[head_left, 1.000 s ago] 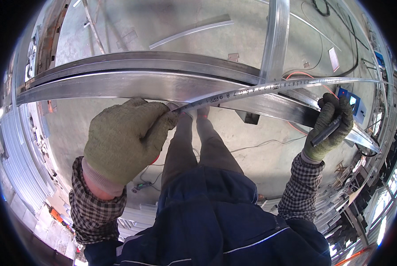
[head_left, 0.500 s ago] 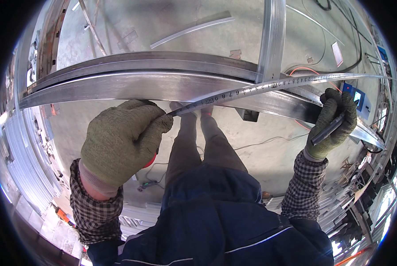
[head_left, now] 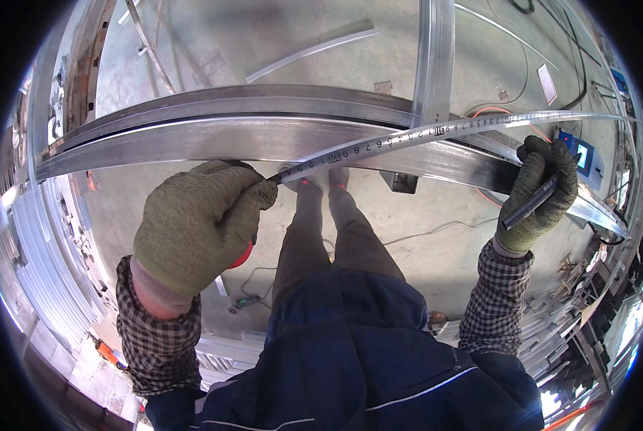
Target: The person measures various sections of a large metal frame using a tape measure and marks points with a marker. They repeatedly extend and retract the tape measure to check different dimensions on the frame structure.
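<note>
The left hand (head_left: 196, 226), gloved, pinches the tape measure (head_left: 436, 133) near its case, with the blade stretched rightward along the metal beam (head_left: 192, 140). The right hand (head_left: 544, 190), closed around a dark marker (head_left: 529, 205), rests at the beam's right end. Step in hand: measuring. Marking would likely require a steady, flat blade.

Blue boxy device (head_left: 584, 159) with small pale screen, on floor just beyond right grip (head_left: 540, 197). White rectangular label (head_left: 547, 84) on floor, farther beyond it.
</note>
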Available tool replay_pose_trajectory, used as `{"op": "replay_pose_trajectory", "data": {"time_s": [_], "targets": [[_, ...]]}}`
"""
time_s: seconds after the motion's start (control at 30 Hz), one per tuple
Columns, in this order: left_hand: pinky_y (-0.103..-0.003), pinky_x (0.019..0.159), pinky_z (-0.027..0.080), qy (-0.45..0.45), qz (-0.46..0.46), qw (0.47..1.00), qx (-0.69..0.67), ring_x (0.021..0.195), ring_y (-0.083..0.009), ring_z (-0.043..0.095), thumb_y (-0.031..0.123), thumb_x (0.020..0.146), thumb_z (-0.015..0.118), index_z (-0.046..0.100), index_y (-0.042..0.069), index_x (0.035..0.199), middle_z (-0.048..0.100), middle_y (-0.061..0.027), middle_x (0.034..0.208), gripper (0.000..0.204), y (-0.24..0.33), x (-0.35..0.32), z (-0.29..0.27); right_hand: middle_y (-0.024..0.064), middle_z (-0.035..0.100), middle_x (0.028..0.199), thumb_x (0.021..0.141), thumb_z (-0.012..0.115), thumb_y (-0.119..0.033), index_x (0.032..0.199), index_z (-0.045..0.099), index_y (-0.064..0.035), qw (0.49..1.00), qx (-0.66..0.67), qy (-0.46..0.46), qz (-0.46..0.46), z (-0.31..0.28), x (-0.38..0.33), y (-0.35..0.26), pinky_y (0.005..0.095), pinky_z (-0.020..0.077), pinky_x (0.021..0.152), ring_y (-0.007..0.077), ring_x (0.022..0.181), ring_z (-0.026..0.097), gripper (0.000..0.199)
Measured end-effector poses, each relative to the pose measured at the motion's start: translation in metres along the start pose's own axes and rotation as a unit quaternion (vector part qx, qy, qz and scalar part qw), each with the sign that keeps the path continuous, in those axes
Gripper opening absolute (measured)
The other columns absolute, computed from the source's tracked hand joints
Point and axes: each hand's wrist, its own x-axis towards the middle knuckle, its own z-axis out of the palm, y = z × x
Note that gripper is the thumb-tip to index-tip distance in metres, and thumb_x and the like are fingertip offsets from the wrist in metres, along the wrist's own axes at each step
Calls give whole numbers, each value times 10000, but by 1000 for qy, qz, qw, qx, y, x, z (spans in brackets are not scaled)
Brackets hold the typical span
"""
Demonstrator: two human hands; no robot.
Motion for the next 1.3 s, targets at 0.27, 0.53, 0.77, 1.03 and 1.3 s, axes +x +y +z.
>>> {"op": "replay_pose_trajectory", "data": {"time_s": [0.27,0.53,0.77,1.03,1.3], "targets": [[-412,705,549,13,11,1000,21,752,-335,705,115,924,700,768,32,952,725,-147,858,111,3,2,-2,149,722,1168,1018,610,67,1328,572,-42,1000,2,-2,-19,-1,-2,2,321,618,879,195,1022,729,330],[-404,711,554,0,-12,1000,11,760,-328,713,112,924,701,766,17,956,722,-147,844,119,4,6,-2,144,739,1130,972,689,73,1245,616,-40,1000,-18,17,-9,-1,-3,8,348,631,872,228,1018,742,305],[-395,701,557,9,2,1000,11,755,-308,717,126,924,716,768,26,943,727,-135,840,115,2,3,-2,161,718,1141,995,639,75,1284,575,-29,1000,-11,20,-19,4,-4,2,341,633,856,224,1004,735,314],[-397,710,568,25,33,999,8,764,-300,722,158,928,725,779,45,946,737,-130,847,126,-5,3,2,161,741,1041,1032,605,22,1286,593,1,997,-61,2,-44,3,1,-1,316,611,808,197,914,713,255],[-395,720,580,11,32,999,32,771,-296,732,179,931,729,784,50,975,743,-128,852,147,-4,2,0,161,743,1048,1034,603,14,1313,590,13,996,-66,-2,-56,3,0,0,322,613,818,195,900,717,280]]}}
